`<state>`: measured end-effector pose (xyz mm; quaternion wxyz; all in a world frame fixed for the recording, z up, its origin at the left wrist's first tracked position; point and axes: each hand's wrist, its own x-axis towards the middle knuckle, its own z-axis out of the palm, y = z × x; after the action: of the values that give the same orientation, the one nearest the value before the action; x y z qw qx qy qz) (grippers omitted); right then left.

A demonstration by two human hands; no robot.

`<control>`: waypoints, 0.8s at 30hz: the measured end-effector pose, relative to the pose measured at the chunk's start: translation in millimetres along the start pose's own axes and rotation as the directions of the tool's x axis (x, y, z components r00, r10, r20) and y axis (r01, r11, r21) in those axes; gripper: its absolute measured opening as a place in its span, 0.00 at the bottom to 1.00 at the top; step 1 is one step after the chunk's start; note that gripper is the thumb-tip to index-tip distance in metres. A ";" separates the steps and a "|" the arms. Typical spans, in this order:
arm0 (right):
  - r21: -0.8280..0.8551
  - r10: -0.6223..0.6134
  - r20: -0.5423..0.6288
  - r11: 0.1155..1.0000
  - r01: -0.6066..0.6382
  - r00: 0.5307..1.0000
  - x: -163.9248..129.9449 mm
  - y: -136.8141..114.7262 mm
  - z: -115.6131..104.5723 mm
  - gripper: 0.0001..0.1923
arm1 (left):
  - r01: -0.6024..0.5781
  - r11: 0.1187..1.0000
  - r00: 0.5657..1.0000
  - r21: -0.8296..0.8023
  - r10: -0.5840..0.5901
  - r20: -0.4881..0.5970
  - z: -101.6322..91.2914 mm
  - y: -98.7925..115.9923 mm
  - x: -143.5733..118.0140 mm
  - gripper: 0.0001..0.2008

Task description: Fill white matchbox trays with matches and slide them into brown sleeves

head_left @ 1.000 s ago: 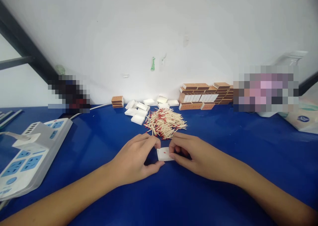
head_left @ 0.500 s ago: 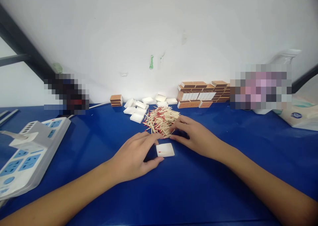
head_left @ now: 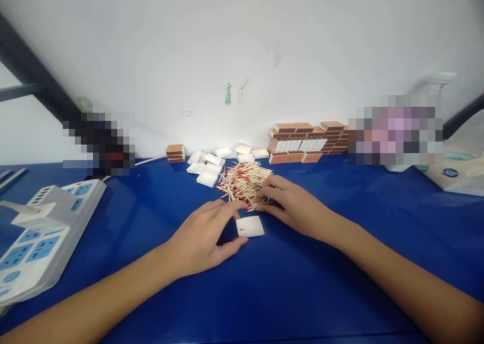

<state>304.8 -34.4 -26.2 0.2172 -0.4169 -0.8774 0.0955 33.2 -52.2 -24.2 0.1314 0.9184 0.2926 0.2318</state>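
A small white matchbox tray [head_left: 250, 226] lies on the blue table [head_left: 302, 283] with a red-tipped match or two inside. My left hand [head_left: 204, 238] rests beside it, thumb and forefinger touching its left side. My right hand [head_left: 291, 205] is at the near edge of a pile of red-tipped matches [head_left: 244, 182], fingers closing on some of them. Whether any match is gripped is hidden by the fingers.
Several white empty trays [head_left: 206, 166] lie behind the pile. Brown matchbox sleeves [head_left: 306, 141] are stacked against the wall, with a small stack [head_left: 176, 152] further left. A grey-and-blue power strip [head_left: 41, 233] sits at the left. A white bag [head_left: 457, 175] lies at the right.
My right hand left the white tray and moved up to the match pile, where it now pinches at the matches. My left hand stayed at the tray.
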 end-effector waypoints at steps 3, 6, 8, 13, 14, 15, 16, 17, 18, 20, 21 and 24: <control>-0.005 0.017 -0.008 1.000 -0.017 1.000 0.2 0.0 -1.3 0.04 | 0.007 1.000 1.000 0.008 -0.007 -0.005 0.0 -0.1 0.3 0.26; -0.019 0.018 -0.009 1.000 -0.018 1.000 0.6 0.0 -1.4 0.04 | 0.010 1.000 1.000 0.017 -0.010 -0.003 0.0 -0.7 0.4 0.26; -0.035 -0.004 -0.009 0.999 0.004 1.000 0.9 0.6 -0.6 0.04 | 0.009 1.000 1.000 0.020 -0.009 0.000 0.1 -1.3 0.2 0.26; -0.040 0.008 -0.017 0.999 -0.009 1.000 1.5 3.4 0.8 0.04 | 0.036 0.999 0.999 -0.006 -0.036 -0.001 0.9 -1.4 1.1 0.25; -0.040 0.016 -0.017 0.999 -0.017 1.000 1.7 4.0 0.9 0.03 | 0.043 0.999 0.999 -0.016 -0.043 -0.006 0.9 -1.3 1.5 0.24; -0.042 0.021 -0.017 0.999 -0.022 1.000 1.8 4.6 1.0 0.03 | 0.049 0.999 0.999 -0.024 -0.049 -0.012 0.9 -1.1 1.9 0.24; -0.046 0.022 -0.015 0.999 -0.023 1.000 2.0 5.1 1.0 0.03 | 0.052 0.998 0.998 -0.031 -0.053 -0.018 0.8 -0.9 2.2 0.24; -0.052 0.019 -0.014 0.998 -0.019 1.000 2.0 5.5 1.0 0.03 | 0.055 0.998 0.998 -0.036 -0.056 -0.023 0.7 -0.8 2.3 0.25; -0.060 0.013 -0.012 0.998 -0.014 1.000 2.1 5.6 1.0 0.04 | 0.059 0.997 0.998 -0.041 -0.060 -0.025 0.4 -0.7 2.2 0.26; -0.080 -0.002 -0.006 0.997 0.002 1.000 2.2 5.5 0.9 0.05 | 0.073 0.996 0.997 -0.042 -0.074 -0.019 -0.1 -0.6 1.6 0.26; -0.093 -0.009 -0.006 0.996 0.008 1.000 2.3 5.3 0.8 0.06 | 0.079 0.996 0.997 -0.042 -0.079 -0.015 -0.4 -0.6 1.2 0.26; -0.121 -0.010 -0.010 0.993 0.008 1.000 2.8 4.7 0.5 0.06 | 0.089 0.995 0.996 -0.038 -0.090 -0.004 -0.7 -1.0 0.4 0.25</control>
<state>306.3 -29.3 -27.4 0.1968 -0.4258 -0.8823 0.0391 32.6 -51.1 -23.8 0.1584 0.9010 0.3293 0.2337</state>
